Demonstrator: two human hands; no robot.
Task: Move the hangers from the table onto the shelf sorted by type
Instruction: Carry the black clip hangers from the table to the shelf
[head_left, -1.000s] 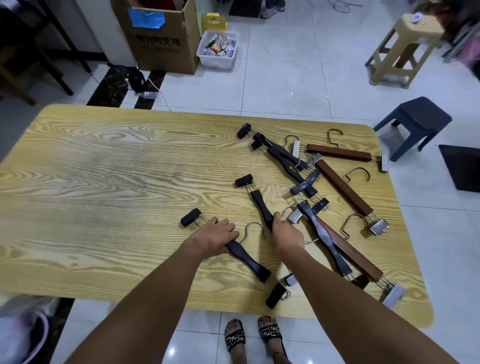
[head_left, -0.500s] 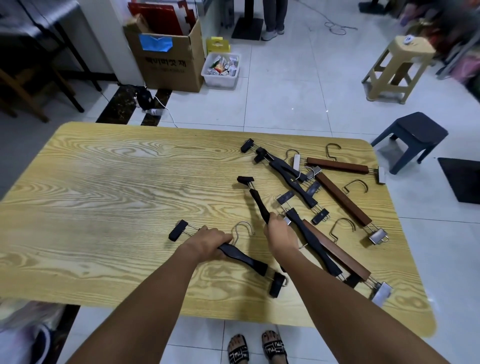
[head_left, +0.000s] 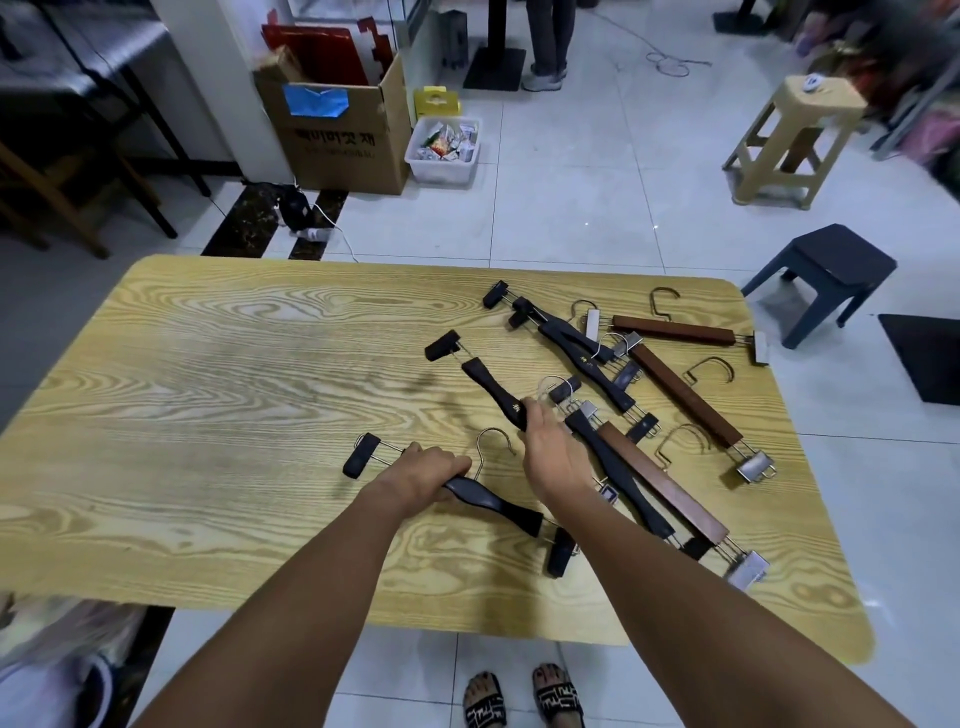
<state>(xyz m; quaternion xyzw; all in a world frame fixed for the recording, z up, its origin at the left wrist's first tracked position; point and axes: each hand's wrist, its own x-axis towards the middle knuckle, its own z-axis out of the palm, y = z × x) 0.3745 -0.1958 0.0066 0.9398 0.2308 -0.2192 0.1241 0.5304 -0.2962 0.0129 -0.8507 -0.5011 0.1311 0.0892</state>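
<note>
The left hand (head_left: 421, 473) is curled around the bar of a black glossy clip hanger (head_left: 491, 503) that lies near the front edge of the yellow wood-grain table (head_left: 208, 415). The right hand (head_left: 550, 452), just beside it, grips a second black clip hanger (head_left: 493, 387) near its middle. The far end of that hanger seems a little raised, because a soft shadow lies to its left. Both hangers look light and stiff, so I judge that one hand can carry each. The lacquered surface is smooth and may slip, so the narrow waist of the bar beside the steel hook is the safest place to hold. The other black hangers (head_left: 576, 348) have the same curved bar with padded clips on thin wires. The brown wooden hangers (head_left: 680, 395) are straight, square-edged bars with silver metal clips. They lie crossed in a heap on the right side, where hooks and wires may catch each other. The shelf is not in view.
</note>
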